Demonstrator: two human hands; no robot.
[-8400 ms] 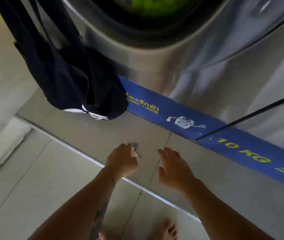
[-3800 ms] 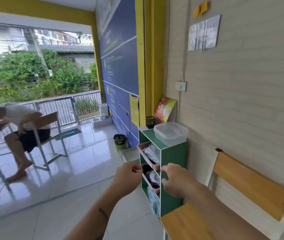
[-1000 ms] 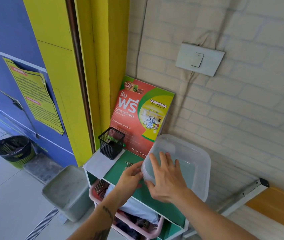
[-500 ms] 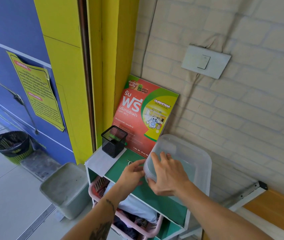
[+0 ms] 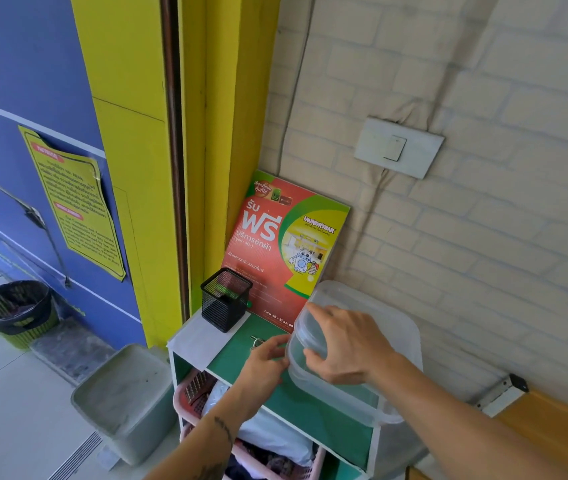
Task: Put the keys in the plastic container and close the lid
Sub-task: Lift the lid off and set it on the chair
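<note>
A clear plastic container point(image 5: 384, 344) with its lid on sits on the green top of a small shelf unit point(image 5: 313, 407). My right hand point(image 5: 344, 344) lies over the container's near-left corner, fingers across the lid and thumb at its rim. My left hand point(image 5: 265, 360) is just left of the container, fingertips touching its side. A small metal part of the keys point(image 5: 255, 342) sticks out above my left fingers; the remainder is hidden in the hand.
A black mesh pen holder point(image 5: 226, 299) and a red leaflet board point(image 5: 286, 251) stand behind the hands. Pink baskets point(image 5: 194, 393) fill the shelves below. A grey bin point(image 5: 126, 400) stands on the floor at left, and a wooden bench point(image 5: 552, 431) at right.
I carried the keys from the washing machine ledge to the shelf. In the last second my right hand stayed on the lid corner and my left hand closed in on the container's side.
</note>
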